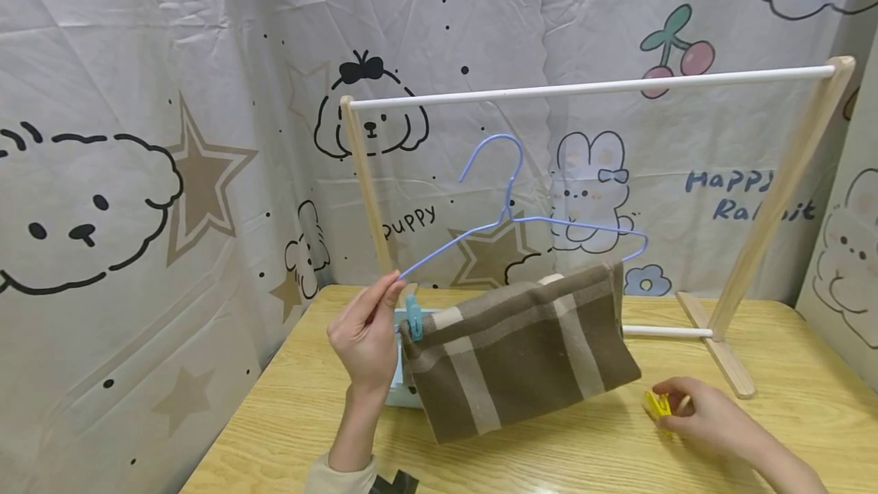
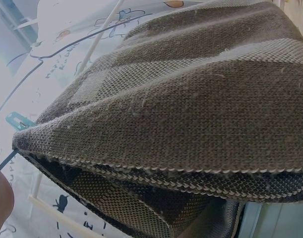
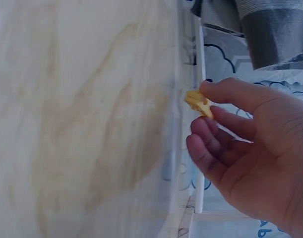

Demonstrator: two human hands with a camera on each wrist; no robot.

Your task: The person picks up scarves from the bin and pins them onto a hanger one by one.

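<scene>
My left hand (image 1: 366, 334) pinches the left corner of a blue wire hanger (image 1: 453, 248) and holds it up in front of the rack. Over the hanger's lower bar hangs a folded brown knitted cloth (image 1: 528, 357) with pale stripes. A light-blue clothespin (image 1: 414, 317) clips the cloth at its left end, close to my left fingers. Low at the right, my right hand (image 1: 713, 418) pinches a yellow clothespin (image 1: 657, 405) between thumb and fingertips, apart from the cloth. In the right wrist view the yellow clothespin (image 3: 198, 102) sits at the fingertips, the other fingers loosely bent.
A rack with wooden posts (image 1: 782, 204) and a white top rod (image 1: 590, 88) stands on the wooden table (image 1: 274, 410) behind the hanger. Partly hidden behind the cloth is a pale-blue box (image 1: 405, 396). Printed curtains (image 1: 226, 174) enclose the back and sides.
</scene>
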